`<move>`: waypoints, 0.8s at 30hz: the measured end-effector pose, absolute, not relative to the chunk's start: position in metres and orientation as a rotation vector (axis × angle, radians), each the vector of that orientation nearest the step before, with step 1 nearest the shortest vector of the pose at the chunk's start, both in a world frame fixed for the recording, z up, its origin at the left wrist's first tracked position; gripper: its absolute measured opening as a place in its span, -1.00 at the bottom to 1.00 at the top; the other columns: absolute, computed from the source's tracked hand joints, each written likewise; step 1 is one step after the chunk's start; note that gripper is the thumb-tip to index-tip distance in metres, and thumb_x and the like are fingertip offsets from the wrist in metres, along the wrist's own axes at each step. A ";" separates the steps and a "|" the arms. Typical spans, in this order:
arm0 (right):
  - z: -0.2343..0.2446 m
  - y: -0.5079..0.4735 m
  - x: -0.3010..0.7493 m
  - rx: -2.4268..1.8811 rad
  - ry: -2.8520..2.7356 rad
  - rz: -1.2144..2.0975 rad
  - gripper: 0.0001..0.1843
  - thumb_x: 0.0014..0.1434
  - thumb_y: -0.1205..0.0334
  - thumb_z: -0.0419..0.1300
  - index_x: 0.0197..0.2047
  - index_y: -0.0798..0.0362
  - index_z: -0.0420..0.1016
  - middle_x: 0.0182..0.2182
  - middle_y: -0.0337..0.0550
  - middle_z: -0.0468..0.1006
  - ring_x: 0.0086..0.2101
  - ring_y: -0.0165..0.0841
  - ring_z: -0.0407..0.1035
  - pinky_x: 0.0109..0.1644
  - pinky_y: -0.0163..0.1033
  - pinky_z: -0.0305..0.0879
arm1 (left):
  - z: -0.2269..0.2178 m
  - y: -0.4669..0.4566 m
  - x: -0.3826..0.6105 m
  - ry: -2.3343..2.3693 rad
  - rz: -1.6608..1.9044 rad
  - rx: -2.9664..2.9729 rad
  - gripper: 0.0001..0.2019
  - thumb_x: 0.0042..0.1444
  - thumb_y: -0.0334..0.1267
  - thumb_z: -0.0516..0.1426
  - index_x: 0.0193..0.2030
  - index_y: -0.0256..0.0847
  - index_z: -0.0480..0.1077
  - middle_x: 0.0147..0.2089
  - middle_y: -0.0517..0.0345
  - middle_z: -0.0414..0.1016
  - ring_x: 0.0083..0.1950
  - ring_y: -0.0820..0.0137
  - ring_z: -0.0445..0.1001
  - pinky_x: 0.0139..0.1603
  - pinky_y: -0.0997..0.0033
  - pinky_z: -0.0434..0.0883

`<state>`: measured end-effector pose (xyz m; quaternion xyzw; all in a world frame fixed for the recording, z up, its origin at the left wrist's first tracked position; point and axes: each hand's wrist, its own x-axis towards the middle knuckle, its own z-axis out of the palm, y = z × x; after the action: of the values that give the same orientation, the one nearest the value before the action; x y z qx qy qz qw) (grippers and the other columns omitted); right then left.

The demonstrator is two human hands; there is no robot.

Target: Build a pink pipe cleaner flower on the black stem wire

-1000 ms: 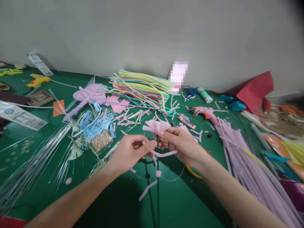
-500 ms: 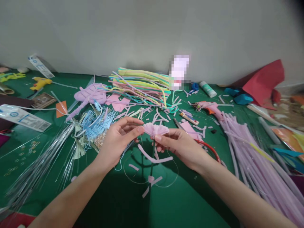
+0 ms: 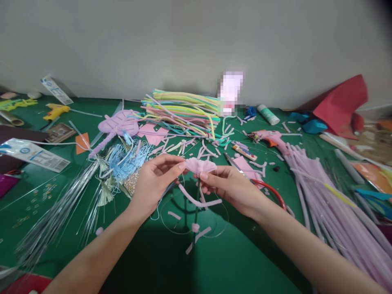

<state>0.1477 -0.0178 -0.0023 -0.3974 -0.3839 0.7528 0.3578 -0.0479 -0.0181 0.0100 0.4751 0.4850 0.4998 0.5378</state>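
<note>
A pale lilac fan-shaped flower [image 3: 202, 165], made of fuzzy strips, is held above the table between both hands. My left hand [image 3: 159, 179] pinches its left edge between thumb and fingers. My right hand [image 3: 228, 185] is closed around its base, thumb in front. A thin dark green stem [image 3: 197, 208] runs down from the flower, with a small lilac knot [image 3: 195, 228] near its lower end. Below the hands hangs or lies a curved lilac pipe cleaner piece [image 3: 199, 201]; which, I cannot tell. A thin wire loop [image 3: 227, 218] curves around the stem.
Red-handled scissors [image 3: 271, 192] lie beside my right hand. A pink glue gun [image 3: 271, 138] and lilac pipe cleaners [image 3: 330, 204] are to the right. Coloured pipe cleaners [image 3: 180, 112] lie at the back. Blue tassels [image 3: 127, 157], silvery wires [image 3: 61, 204] and a yellow glue gun [image 3: 56, 111] are leftward.
Both hands keep their hold on the flower, with hardly any movement. The view has shifted slightly, so the things on the left appear a little further right.
</note>
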 end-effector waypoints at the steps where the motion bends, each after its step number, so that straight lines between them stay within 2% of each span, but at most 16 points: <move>1: -0.003 -0.018 0.148 -1.024 -0.994 1.934 -0.76 -0.09 0.08 0.50 -0.43 0.06 0.66 -0.50 -0.24 0.59 -0.46 -0.51 0.42 -0.29 -0.35 0.28 | 0.010 -0.018 -0.048 1.169 1.183 1.133 -0.89 0.01 -0.19 0.38 -0.34 -0.12 0.60 -0.40 0.25 0.57 -0.38 0.54 0.48 -0.38 0.67 0.42; 3: -0.005 -0.017 0.148 -1.026 -0.995 1.918 -0.76 -0.13 0.12 0.52 -0.40 0.05 0.67 -0.45 -0.23 0.61 -0.43 -0.48 0.44 -0.24 -0.31 0.30 | 0.010 -0.018 -0.046 1.185 1.184 1.120 -0.86 0.01 -0.17 0.38 -0.31 -0.14 0.59 -0.36 0.24 0.57 -0.35 0.55 0.48 -0.35 0.68 0.41; 8: -0.009 -0.016 0.146 -1.051 -0.938 1.925 -0.73 -0.19 0.17 0.54 -0.39 0.05 0.66 -0.41 -0.24 0.61 -0.39 -0.47 0.43 -0.18 -0.28 0.31 | 0.006 -0.017 -0.043 1.176 1.118 0.969 -0.65 0.01 -0.14 0.38 -0.07 -0.13 0.50 -0.34 0.23 0.58 -0.31 0.51 0.53 -0.37 0.66 0.42; 10: -0.008 -0.016 0.145 -1.064 -0.895 1.939 -0.73 -0.17 0.15 0.53 -0.39 0.06 0.65 -0.41 -0.25 0.59 -0.39 -0.48 0.43 -0.19 -0.30 0.30 | 0.003 -0.017 -0.041 1.157 1.101 0.922 -0.65 0.02 -0.14 0.38 -0.08 -0.15 0.49 -0.36 0.22 0.61 -0.31 0.49 0.56 -0.33 0.64 0.44; 15: -0.002 -0.019 0.141 -1.051 -0.753 1.924 -0.61 -0.10 -0.07 0.46 -0.44 0.11 0.60 -0.45 -0.24 0.55 -0.46 -0.50 0.40 -0.27 -0.32 0.28 | 0.001 -0.016 -0.040 1.080 1.104 0.824 -0.69 0.00 -0.19 0.39 -0.13 -0.18 0.51 -0.32 0.16 0.67 -0.24 0.44 0.62 -0.17 0.57 0.50; 21: 0.002 -0.023 0.137 -1.067 -0.881 1.845 -0.59 -0.01 -0.10 0.40 -0.49 0.11 0.56 -0.51 -0.24 0.53 -0.48 -0.50 0.37 -0.30 -0.34 0.22 | 0.015 -0.020 -0.042 1.107 1.049 1.011 -0.63 0.02 -0.17 0.37 -0.02 -0.15 0.52 -0.38 0.18 0.66 -0.30 0.42 0.62 -0.27 0.59 0.49; 24: 0.004 -0.026 0.135 -1.075 -0.960 1.805 -0.61 0.06 -0.09 0.35 -0.47 0.11 0.56 -0.50 -0.21 0.54 -0.47 -0.49 0.36 -0.30 -0.32 0.21 | 0.024 -0.023 -0.042 1.157 1.098 1.149 -0.74 0.01 -0.18 0.37 -0.14 -0.14 0.58 -0.33 0.18 0.66 -0.31 0.41 0.62 -0.29 0.58 0.50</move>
<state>0.1353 -0.0264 0.0038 -0.4256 -0.3801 0.7150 0.4041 -0.0422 -0.0229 0.0237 0.4864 0.4896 0.4649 0.5547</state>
